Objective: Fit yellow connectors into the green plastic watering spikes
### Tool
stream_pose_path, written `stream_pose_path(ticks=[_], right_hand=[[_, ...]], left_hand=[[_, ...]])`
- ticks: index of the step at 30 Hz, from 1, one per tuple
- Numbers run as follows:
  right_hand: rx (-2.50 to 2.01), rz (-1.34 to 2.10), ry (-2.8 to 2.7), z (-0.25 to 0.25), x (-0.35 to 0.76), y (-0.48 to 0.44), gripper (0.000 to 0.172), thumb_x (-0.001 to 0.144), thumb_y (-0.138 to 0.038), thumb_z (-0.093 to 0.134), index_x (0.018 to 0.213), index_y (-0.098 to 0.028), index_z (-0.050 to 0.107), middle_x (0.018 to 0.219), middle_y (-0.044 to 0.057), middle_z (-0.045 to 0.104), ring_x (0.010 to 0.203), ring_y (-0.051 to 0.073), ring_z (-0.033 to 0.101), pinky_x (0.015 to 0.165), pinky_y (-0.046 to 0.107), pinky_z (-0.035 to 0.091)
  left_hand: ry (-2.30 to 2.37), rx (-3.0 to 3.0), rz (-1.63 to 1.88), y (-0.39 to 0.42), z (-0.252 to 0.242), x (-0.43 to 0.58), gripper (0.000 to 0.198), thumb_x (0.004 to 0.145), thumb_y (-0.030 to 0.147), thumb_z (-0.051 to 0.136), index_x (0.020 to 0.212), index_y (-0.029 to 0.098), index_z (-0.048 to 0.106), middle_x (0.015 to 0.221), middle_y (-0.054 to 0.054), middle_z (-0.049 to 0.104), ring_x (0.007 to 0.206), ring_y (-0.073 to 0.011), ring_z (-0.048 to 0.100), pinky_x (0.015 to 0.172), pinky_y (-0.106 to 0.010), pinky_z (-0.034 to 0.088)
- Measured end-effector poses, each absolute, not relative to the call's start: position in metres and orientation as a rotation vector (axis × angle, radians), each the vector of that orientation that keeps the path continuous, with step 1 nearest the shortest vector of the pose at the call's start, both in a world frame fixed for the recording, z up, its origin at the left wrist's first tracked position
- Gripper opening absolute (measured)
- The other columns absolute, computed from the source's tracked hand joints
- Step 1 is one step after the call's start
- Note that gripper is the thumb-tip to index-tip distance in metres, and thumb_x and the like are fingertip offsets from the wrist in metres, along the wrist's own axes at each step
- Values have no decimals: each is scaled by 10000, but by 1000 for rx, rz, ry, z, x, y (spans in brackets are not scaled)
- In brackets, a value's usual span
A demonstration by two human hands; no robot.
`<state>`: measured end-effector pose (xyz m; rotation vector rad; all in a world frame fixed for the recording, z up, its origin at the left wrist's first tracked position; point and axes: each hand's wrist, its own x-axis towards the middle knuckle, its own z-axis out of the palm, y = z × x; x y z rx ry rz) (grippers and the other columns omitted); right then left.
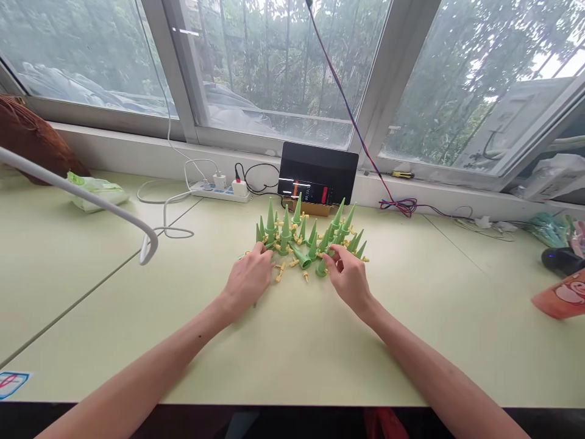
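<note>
Many green plastic cone spikes point(286, 228) stand close together on the table, with small yellow valve pieces point(280, 272) among them. One green spike point(301, 257) lies on its side, its open end toward me. My left hand point(250, 275) rests at the left edge of the cluster with its fingers closed; what they grip is hidden beneath them. At the front right of the cluster, my right hand point(350, 274) pinches an upright green spike point(322, 268) between thumb and index finger. A lone yellow tip point(306, 277) lies in front.
Behind the spikes a black tablet point(320, 167) leans upright, a phone point(309, 192) before it. A power strip point(219, 190) with cables sits back left. A white curved bar point(91, 198) crosses the left. An orange cup point(560, 297) lies at right.
</note>
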<state>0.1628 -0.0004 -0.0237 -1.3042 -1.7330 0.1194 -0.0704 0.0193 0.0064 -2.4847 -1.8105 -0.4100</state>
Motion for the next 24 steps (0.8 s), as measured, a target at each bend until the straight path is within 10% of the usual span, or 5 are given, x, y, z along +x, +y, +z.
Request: stream_pose_path(ticks=[13,24], right_hand=[[-1085,-24,-1913,-21,145,-26,123,1000,-223,450,979,-191,567,743,23,592,505,108,443,510,251,355],[-1328,88,-2435,-8,105,-3,240,961,-61,457,1090,-199,605,1079,87,617,628,122,579,560,243,358]], left_hand=[[-1754,-2655,-600,24,17,-77,218,975,222,415,883,184,609,903,-80,636,714,-218,633,604,-298,407],[-2018,-2858,-1729,34,30,-84,280,912,484,554,886,205,550,794,-7,619,531,-130,564,458,-241,416]])
